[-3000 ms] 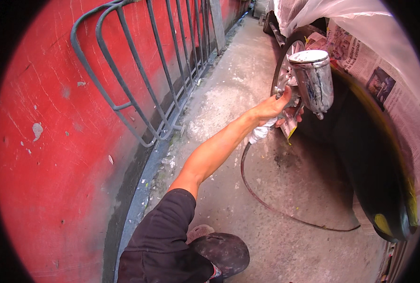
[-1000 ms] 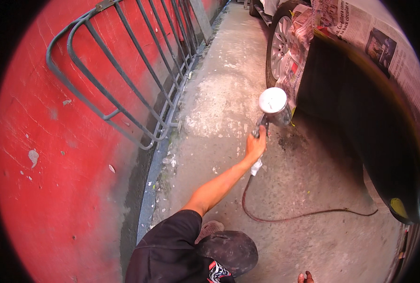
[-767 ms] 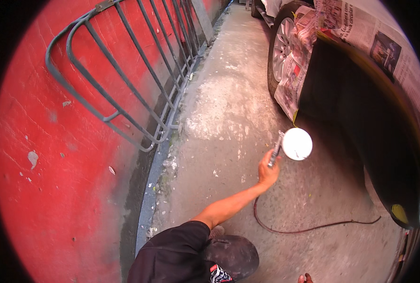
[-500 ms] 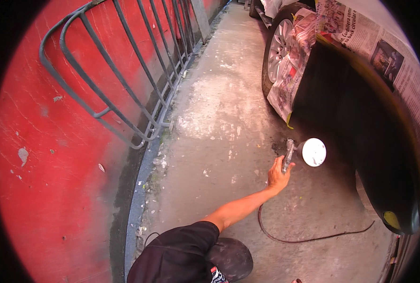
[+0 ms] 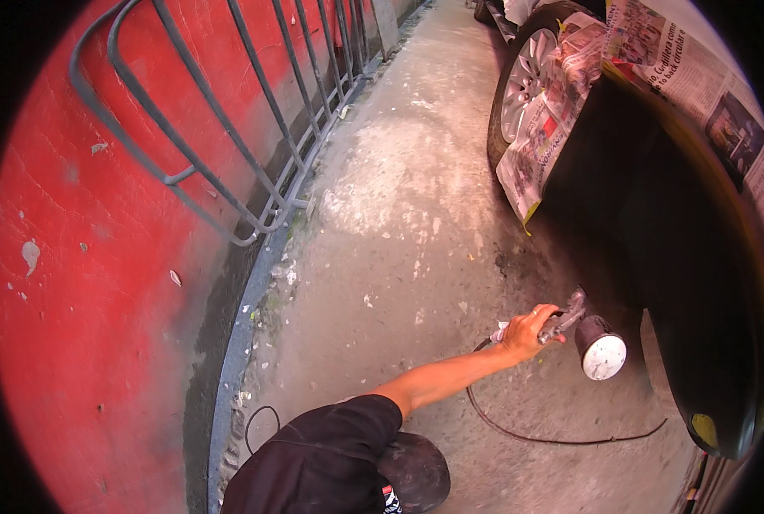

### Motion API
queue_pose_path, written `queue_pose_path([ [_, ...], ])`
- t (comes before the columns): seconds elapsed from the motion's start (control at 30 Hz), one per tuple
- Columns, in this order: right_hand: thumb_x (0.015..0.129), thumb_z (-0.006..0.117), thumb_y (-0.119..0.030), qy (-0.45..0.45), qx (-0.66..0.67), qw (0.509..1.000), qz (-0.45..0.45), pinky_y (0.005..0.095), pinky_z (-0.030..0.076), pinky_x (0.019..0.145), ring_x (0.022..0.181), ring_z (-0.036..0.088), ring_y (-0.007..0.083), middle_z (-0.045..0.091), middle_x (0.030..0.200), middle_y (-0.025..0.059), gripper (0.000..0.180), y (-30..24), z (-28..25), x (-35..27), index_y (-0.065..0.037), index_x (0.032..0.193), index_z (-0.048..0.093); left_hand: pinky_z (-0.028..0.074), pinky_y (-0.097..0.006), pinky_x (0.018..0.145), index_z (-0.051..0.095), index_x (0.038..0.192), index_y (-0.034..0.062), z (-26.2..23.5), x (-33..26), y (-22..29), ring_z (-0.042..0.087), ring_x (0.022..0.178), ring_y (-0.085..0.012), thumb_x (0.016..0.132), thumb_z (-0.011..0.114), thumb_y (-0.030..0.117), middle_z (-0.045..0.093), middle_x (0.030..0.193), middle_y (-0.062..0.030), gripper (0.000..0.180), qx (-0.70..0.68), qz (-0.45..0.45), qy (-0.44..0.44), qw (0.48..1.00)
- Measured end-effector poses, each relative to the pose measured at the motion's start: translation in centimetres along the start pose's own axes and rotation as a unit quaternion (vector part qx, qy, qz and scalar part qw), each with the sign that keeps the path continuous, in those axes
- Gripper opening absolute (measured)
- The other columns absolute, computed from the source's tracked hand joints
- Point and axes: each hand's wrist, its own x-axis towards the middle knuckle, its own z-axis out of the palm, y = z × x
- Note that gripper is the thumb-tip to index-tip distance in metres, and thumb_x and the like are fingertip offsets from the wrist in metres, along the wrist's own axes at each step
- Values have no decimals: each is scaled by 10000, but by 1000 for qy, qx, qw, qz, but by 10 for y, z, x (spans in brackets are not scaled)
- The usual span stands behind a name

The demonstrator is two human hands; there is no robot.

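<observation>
My left arm, in a short dark sleeve, stretches across from the lower left. In my left hand is a metal paint spray gun, the fingers wrapped round its grip. The gun's dark cup with a round whitish end hangs at its right side, tilted. Its head is close to the black, curved car bumper, with a gap I cannot judge. A thin brown hose curves over the floor below the hand. My right hand is out of the picture.
Newspaper sheets, held with yellow tape, cover parts of the car beside its wheel. A grey metal grille leans against the red wall on the left. Worn concrete floor runs between them.
My left hand has moved right and slightly nearer, turning the spray gun toward the bumper's lower part. The cup has swung lower. The view has shifted slightly.
</observation>
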Motion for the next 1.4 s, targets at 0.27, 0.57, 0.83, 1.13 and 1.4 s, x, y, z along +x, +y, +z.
queue_pose_path([
  [0.27, 978, 460, -564, -16, 16, 1000, -8, 401, 438, 1021, 1225, 555, 390, 587, 1277, 290, 691, -9, -6, -3, -31, 1417, 475, 517, -438, 697, 483, 1254, 42, -40, 5, -4, 651, 846, -394, 831, 756, 382, 603, 1099, -188, 608, 44, -93, 139, 985],
  [0.57, 972, 479, -554, -18, -12, 1000, -10, 404, 462, 990, 1178, 587, 388, 610, 1228, 299, 682, -12, -6, 6, -32, 1410, 483, 526, -406, 683, 591, 1146, -9, -62, 8, 11, 681, 805, -339, 849, 751, 329, 646, 933, -188, 478, -78, -26, -129, 988],
  [0.83, 961, 498, -556, -29, 9, 999, -27, 407, 480, 969, 1145, 611, 386, 633, 1181, 305, 684, 4, 2, 12, -44, 1414, 482, 497, -326, 663, 617, 1095, 10, -75, 28, -22, 608, 756, -150, 951, 634, 355, 642, 803, -112, 374, -148, 7, 49, 988],
  [1.13, 982, 487, -496, 47, -48, 996, -60, 440, 518, 837, 980, 661, 393, 680, 1039, 280, 605, -22, -3, -6, -23, 1357, 533, 440, -341, 566, 625, 973, 19, -126, 77, 26, 531, 601, -131, 972, 408, 646, 544, 640, -35, 664, -114, -222, 76, 965],
  [1.4, 978, 480, -485, 35, -44, 998, -7, 475, 503, 863, 1031, 623, 453, 654, 1062, 309, 596, -59, -24, -34, -33, 1363, 529, 398, -270, 392, 574, 1043, -1, -163, 110, 65, 515, 442, -119, 982, 355, 642, 646, 844, -98, 682, -120, -213, 140, 960],
])
